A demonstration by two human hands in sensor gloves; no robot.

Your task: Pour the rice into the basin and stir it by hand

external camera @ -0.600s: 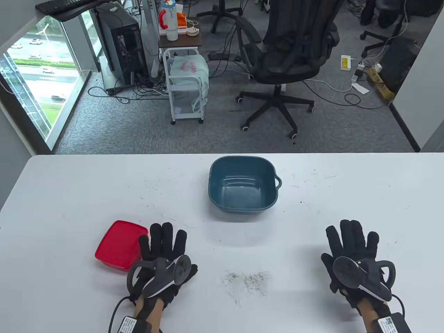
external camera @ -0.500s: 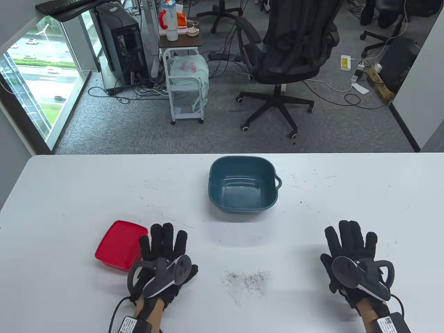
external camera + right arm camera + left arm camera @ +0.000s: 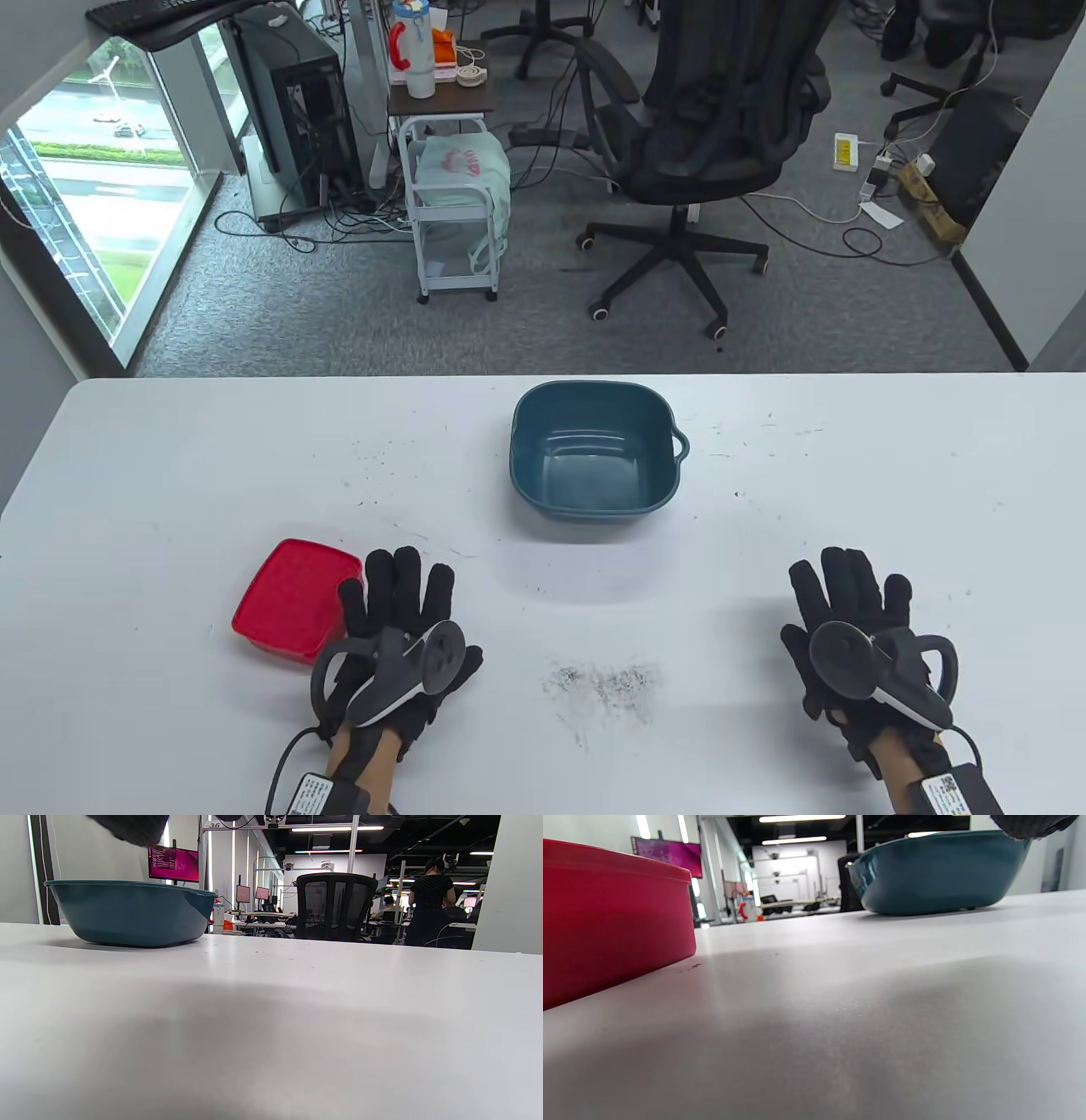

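While both hands lie flat and empty, red box (image 3: pixel 293 601) sits just left of left hand (image 3: pixel 397 628); basin (image 3: pixel 594 450) upper centre, right hand (image 3: pixel 853 632) far.

Grey carpet (image 3: pixel 339 323), black office chair (image 3: pixel 704 127), window (image 3: pixel 93 187) at left.

Bright, even light from the window (image 3: pixel 93 170) at left and ceiling strips (image 3: pixel 326 829) leaves soft shadows on the white table (image 3: pixel 170 475), while the table view bows at its edges and both wrist views blur up close.
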